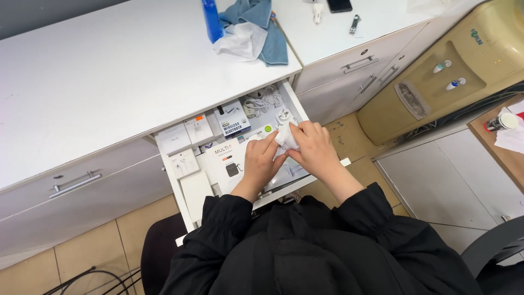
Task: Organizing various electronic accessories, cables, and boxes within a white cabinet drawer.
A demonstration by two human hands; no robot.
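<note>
Both my hands are over an open white drawer (pixel 188 210) under a white counter. My left hand (pixel 261 161) and my right hand (pixel 314 148) together pinch a small white crumpled item (pixel 286 138), possibly a wipe or a small packet. Under them lie white product boxes (pixel 226 164) with pictures of chargers. Smaller white boxes (pixel 185 131) fill the drawer's left and back. Coiled white cables and a plug (pixel 267 104) lie at the drawer's far right corner. My black sleeves fill the bottom of the view.
On the counter stand a blue bottle (pixel 212 21) and a blue and white cloth (pixel 256 30). A phone (pixel 339 5) and small items lie farther right. A beige water dispenser (pixel 453 71) stands on the floor at right. Shut drawers with metal handles (pixel 75 184) flank the open one.
</note>
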